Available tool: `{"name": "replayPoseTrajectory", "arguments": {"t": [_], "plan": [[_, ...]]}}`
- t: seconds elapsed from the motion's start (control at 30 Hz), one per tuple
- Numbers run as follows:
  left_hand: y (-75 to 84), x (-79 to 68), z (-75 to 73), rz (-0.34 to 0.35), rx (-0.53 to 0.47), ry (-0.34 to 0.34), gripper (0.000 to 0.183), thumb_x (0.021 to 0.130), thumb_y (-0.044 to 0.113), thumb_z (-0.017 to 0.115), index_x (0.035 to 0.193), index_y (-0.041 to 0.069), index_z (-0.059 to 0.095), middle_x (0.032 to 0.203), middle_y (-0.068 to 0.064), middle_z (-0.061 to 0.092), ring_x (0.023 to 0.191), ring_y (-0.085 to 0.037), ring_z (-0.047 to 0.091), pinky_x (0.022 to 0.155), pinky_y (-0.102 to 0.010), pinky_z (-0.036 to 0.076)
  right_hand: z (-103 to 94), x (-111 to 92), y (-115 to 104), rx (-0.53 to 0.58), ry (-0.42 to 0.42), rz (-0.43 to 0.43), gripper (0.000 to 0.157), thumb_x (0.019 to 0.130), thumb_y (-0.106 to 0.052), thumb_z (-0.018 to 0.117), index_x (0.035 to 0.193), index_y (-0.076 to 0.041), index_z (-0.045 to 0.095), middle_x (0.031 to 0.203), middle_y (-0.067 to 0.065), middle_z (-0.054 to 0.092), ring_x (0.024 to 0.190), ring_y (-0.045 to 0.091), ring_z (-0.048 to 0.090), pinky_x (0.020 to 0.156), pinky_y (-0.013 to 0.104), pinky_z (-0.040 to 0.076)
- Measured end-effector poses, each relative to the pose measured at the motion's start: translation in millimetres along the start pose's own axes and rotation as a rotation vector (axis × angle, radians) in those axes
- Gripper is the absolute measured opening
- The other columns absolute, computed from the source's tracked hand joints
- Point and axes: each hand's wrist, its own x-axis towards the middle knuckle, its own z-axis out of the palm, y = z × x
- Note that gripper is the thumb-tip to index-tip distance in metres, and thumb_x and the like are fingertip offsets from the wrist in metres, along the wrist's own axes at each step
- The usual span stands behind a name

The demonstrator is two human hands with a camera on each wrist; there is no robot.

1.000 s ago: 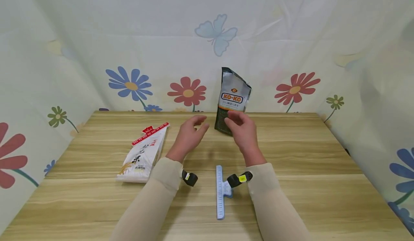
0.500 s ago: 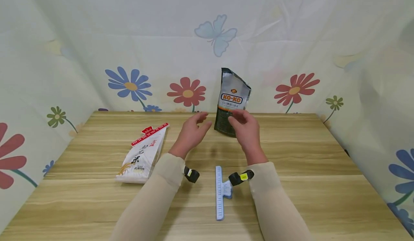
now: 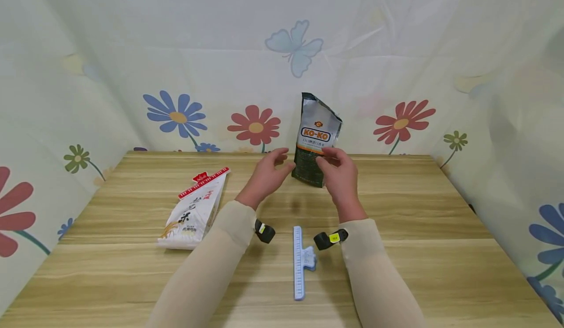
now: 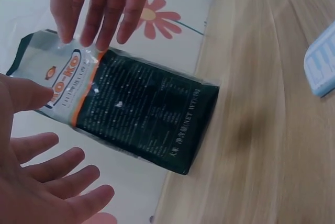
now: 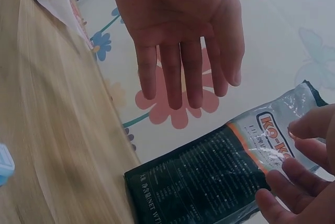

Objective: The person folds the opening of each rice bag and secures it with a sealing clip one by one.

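Note:
A dark green and silver KO-KO rice bag (image 3: 314, 127) stands upright at the back of the table, its top slanting down to the right. My left hand (image 3: 267, 175) is at the bag's left side, thumb tip near its lower edge, fingers spread. On the opposite side, my right hand (image 3: 340, 177) has its fingertips right at the bag's lower right edge. In the left wrist view, the fingers of both hands are loosely extended on either side of the bag (image 4: 141, 103). Nearer me lies a light blue bag clip (image 3: 299, 264), below and between the wrists.
To the left, a white rice bag (image 3: 194, 215) lies on the wooden table (image 3: 418, 269), with a red bag clip (image 3: 204, 183) across its top. A flowered curtain (image 3: 211, 63) hangs behind the table and along both sides.
My left hand has moved forward and right, closer to the KO-KO rice bag. My right hand has shifted slightly right, uncovering more of its front. The bags and blue clip stay in place.

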Motion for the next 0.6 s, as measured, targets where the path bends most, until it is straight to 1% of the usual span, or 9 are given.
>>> {"name": "replayPoseTrajectory", "arguments": {"t": [0.13,0.33,0.6], "plan": [[-1.8,4.9,3.6,-0.024,-0.032,-0.018,0.057,0.096,0.037,0.057,0.147,0.022,0.038,0.145,-0.007,0.047,0.138,-0.026,0.042,0.108,-0.047,0.042,-0.5,1.5,2.1,0.004,0.018,0.000,0.030,0.091,-0.019,0.067,0.120,-0.011,0.064,0.123,0.006,0.062,0.115,0.021,0.059,0.088,0.040,0.050],[-2.7,9.4,5.0,-0.052,-0.061,-0.041,0.063,0.096,0.040,0.058,0.151,0.024,0.031,0.152,-0.006,0.040,0.143,-0.025,0.035,0.110,-0.046,0.040,-1.8,3.6,3.2,0.011,0.053,-0.014,0.033,0.090,-0.018,0.068,0.121,-0.010,0.063,0.122,0.009,0.061,0.114,0.023,0.059,0.092,0.041,0.051],[-2.0,15.8,8.1,-0.057,-0.078,-0.056,0.068,0.095,0.041,0.059,0.153,0.023,0.028,0.155,-0.007,0.035,0.144,-0.026,0.032,0.111,-0.047,0.038,-4.2,6.1,4.4,0.027,0.078,-0.012,0.036,0.089,-0.015,0.068,0.124,-0.010,0.062,0.122,0.010,0.061,0.112,0.024,0.060,0.093,0.039,0.051]]}}
